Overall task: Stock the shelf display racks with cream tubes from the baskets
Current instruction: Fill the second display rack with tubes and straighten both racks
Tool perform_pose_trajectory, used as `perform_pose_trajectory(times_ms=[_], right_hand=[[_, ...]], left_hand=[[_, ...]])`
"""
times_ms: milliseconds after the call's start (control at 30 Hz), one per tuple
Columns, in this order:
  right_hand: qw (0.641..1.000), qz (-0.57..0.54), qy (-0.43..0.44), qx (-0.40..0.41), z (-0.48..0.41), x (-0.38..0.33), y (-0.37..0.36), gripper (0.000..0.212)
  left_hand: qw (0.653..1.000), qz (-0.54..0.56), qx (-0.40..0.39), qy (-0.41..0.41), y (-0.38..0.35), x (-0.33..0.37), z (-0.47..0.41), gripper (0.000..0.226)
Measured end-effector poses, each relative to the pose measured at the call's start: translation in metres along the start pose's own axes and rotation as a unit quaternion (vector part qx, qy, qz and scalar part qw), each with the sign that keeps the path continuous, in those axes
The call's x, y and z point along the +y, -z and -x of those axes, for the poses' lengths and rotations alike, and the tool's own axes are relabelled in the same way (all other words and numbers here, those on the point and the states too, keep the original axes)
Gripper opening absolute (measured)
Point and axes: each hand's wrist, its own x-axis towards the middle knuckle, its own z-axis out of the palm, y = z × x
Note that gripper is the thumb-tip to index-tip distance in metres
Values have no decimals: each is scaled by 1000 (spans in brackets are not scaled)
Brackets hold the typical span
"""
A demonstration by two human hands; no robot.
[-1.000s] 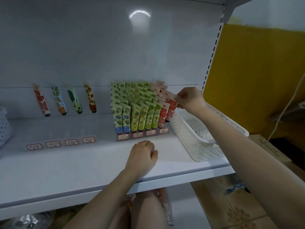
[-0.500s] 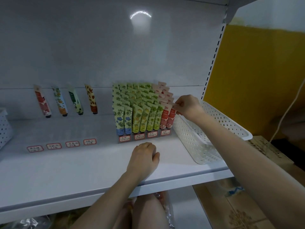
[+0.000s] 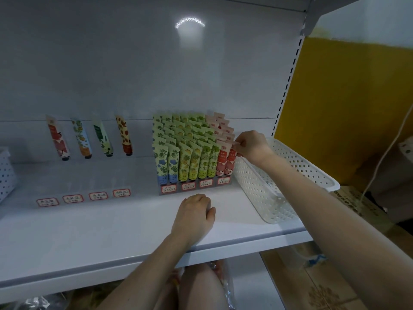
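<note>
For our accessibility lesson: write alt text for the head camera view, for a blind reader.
A person's right hand pinches the top of a red cream tube at the right edge of a packed display rack on a white shelf. The left hand rests on the shelf; a white perforated plastic basket stands beside the rack.

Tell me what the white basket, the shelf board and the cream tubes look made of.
White basket: moulded plastic, matt, judging by its even grid of holes and rolled rim. Shelf board: likely painted sheet metal, smooth with a soft sheen and a folded front lip. Cream tubes: probably soft printed plastic or laminate, flat crimped tops.
</note>
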Motion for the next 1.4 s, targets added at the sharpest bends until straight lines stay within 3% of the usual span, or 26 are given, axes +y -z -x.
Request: perform_pose_trajectory(times_ms=[733,1200,1400], right_hand=[[1000,23,8,0,0,-1,6,21],[998,15,40,54,21,11,5,30],[993,6,75,95,47,6,12,35]], left_hand=[[1000,9,10,5,1,0,1,22],[1000,0,0,0,6,2,3,25],[992,-109,27,-61,36,8,18,25]])
